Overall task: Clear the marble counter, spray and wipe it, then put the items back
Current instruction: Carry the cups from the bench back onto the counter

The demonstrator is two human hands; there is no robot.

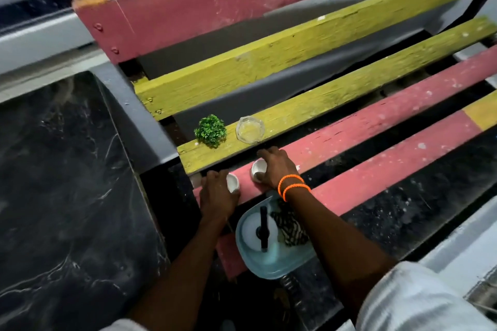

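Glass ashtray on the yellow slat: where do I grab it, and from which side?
Pinch the glass ashtray by its thick rim, coming from above on its near side. It sits flat and open-topped on the yellow slat, with the small green plant close on its left.

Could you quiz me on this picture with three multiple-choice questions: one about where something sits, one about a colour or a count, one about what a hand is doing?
1. Where does the little green plant sit?
A. on the black marble counter
B. on a yellow bench slat, left of the glass dish
C. inside the spray bottle

2. How many small white cups are in view?
A. one
B. two
C. four

3. What is the right hand doing?
A. gripping a white cup
B. lying flat on the marble
C. holding the spray bottle

Answers: 1 B, the plant stands on the yellow slat beside the glass dish. 2 B, one cup per hand. 3 A, its fingers curl round the cup.
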